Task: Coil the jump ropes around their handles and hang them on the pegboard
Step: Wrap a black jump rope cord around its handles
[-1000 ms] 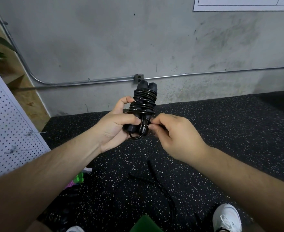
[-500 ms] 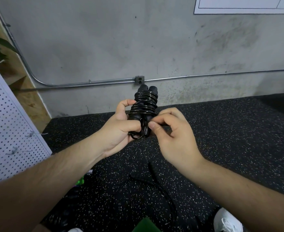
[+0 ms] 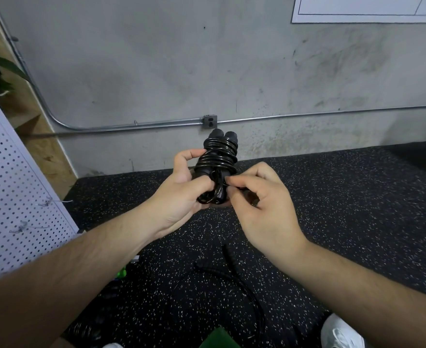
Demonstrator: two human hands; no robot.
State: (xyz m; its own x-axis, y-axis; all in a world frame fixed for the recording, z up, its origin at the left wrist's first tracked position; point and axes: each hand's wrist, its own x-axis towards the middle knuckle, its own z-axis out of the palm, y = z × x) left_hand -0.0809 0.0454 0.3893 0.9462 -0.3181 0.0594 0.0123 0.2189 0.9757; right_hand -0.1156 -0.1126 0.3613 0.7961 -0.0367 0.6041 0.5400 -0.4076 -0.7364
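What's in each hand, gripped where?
Left hand grips the coiled jump rope round the lower part of its handles. Right hand pinches the rope's loose loop at the bundle's bottom.

Soft, even indoor light; sharp centre, wide-angle bending at edges.

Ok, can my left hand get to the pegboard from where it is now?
Probably yes: the pegboard stands close on that side with nothing between, though the left hand is gripping the coiled jump rope.

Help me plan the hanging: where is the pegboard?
In the head view the white pegboard stands at the far left edge, left of the left hand gripping the coiled jump rope.
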